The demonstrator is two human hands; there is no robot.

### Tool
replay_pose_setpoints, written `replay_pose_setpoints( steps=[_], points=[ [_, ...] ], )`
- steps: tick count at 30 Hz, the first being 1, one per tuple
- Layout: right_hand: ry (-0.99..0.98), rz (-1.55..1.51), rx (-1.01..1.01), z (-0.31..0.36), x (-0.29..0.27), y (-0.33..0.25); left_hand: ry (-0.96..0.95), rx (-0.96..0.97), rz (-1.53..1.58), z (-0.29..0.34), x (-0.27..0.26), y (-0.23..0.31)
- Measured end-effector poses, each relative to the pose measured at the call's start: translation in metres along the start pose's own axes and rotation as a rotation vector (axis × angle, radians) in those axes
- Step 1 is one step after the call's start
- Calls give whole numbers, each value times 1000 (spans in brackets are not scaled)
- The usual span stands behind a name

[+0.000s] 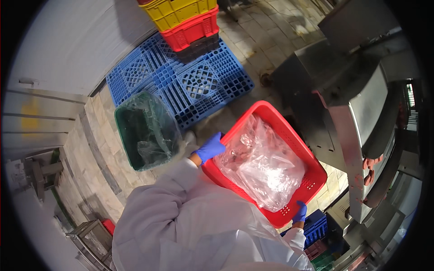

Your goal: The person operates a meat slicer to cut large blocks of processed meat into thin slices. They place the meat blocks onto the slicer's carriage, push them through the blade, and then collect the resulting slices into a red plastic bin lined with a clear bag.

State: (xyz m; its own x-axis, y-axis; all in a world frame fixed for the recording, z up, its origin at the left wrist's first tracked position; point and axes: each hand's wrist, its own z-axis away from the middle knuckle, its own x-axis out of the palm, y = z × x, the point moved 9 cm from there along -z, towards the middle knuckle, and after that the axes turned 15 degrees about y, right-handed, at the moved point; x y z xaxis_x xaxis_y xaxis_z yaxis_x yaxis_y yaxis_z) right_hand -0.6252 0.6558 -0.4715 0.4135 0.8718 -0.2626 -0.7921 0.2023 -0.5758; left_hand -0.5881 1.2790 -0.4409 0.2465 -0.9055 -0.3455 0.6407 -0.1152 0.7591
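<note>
I hold a red plastic crate in front of me, tilted in view, with perforated walls. Inside it lies a clear plastic bag or liner, crumpled and shiny, with reddish pieces showing through at its far side. My left hand, in a blue-violet glove, is closed on the crate's left rim; its fingertips are partly hidden. At the near right corner, my right hand, gloved alike, grips the rim with its thumb side showing. White sleeves cover both arms.
A green crate with a clear liner stands to the left, beside a blue pallet. Stacked yellow and red crates rest on that pallet. At right is a steel machine with reddish pieces on its edge. Blue crates sit low right.
</note>
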Motion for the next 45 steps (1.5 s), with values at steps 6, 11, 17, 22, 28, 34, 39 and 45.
replay_pose_setpoints(
  steps=[6, 11, 17, 22, 28, 34, 39, 45],
  points=[
    [5, 113, -157, 66, 160, -16, 112, -13, 180, -96, -139, -120],
    [-33, 333, -248, 87, 340, -28, 248, -126, 130, -131, -277, -137],
    [-167, 373, -109, 61, 530, -25, 393, -188, -105, -205, -377, -201],
    [-278, 381, -125, 13, 619, 4, 400, -153, -154, -263, -394, -224],
    [-230, 409, -52, -34, 669, 45, 415, -108, -197, -337, -383, -259],
    [-152, 442, -256, -120, 674, 107, 1006, 43, -286, -280, -408, -262],
    [-161, 333, -69, -112, 676, 143, 969, -545, -359, -161, -320, -399],
    [-21, 406, -104, -57, 697, 166, 853, -633, -503, -153, -331, -452]
  ],
)
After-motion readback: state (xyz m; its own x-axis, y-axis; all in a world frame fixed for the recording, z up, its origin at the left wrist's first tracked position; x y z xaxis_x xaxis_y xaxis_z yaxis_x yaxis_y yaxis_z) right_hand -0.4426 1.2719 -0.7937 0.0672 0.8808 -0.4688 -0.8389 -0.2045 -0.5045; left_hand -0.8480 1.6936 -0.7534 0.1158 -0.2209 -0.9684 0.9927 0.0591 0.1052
